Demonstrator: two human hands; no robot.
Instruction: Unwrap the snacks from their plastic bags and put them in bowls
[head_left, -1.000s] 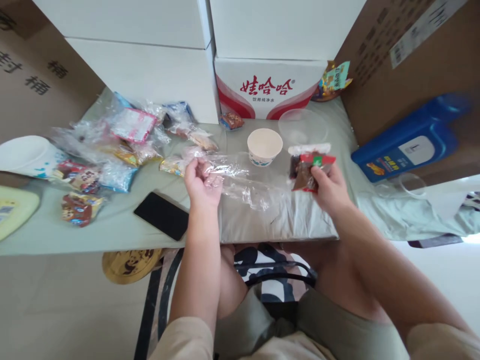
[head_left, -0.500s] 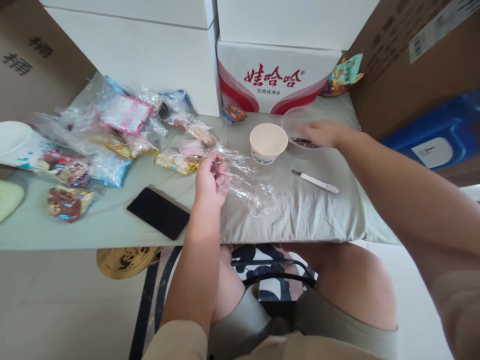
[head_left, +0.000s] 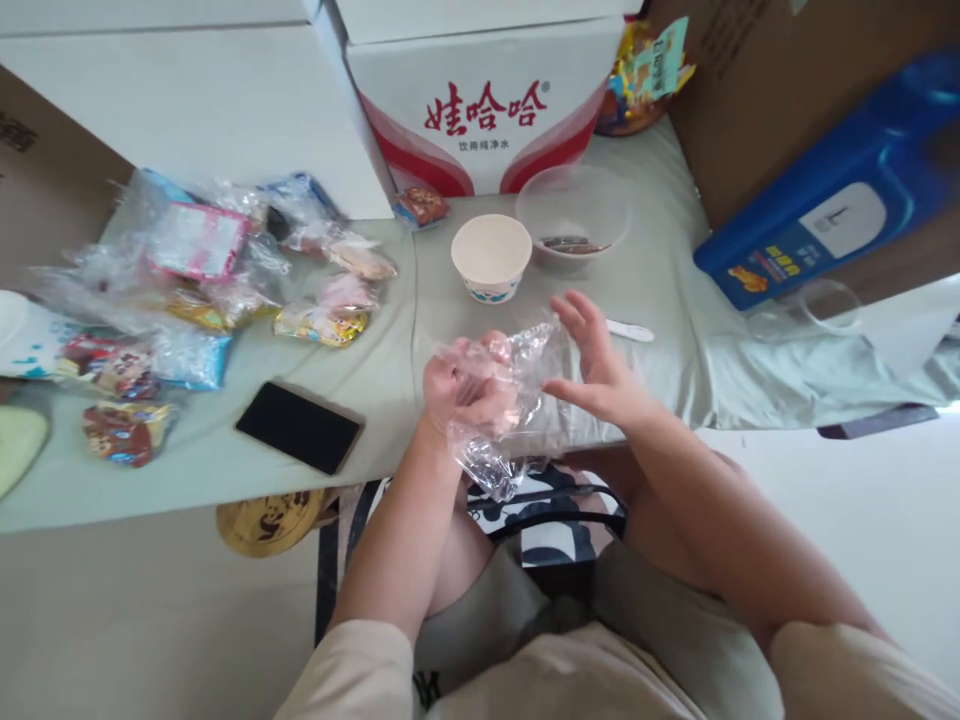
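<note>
Crumpled clear plastic film (head_left: pixel 536 360) hangs over and around my left hand (head_left: pixel 472 385), whose fingers are closed on it. To its right, my right hand (head_left: pixel 596 365) has its fingers spread, close to the film's edge; it grips nothing that I can see. Beyond the hands stands a paper cup (head_left: pixel 491 250) with a blue pattern low on its side. Beside the cup, a clear plastic bowl (head_left: pixel 574 195) contains dark, thin pieces (head_left: pixel 574 245). A white-handled tool (head_left: pixel 630 330) lies partly hidden behind my right hand.
A black phone (head_left: pixel 300 425) lies left of my hands. Several wrapped snacks and plastic packets (head_left: pixel 199 245) are heaped further left. A white carton (head_left: pixel 487 110) stands at the back, a small brown packet (head_left: pixel 421 206) before it. A blue bottle (head_left: pixel 832 200) is at right.
My right hand has come back from the clear bowl to beside my left hand, its fingers spread. My left hand has lifted the film off the cloth. The view has shifted right.
</note>
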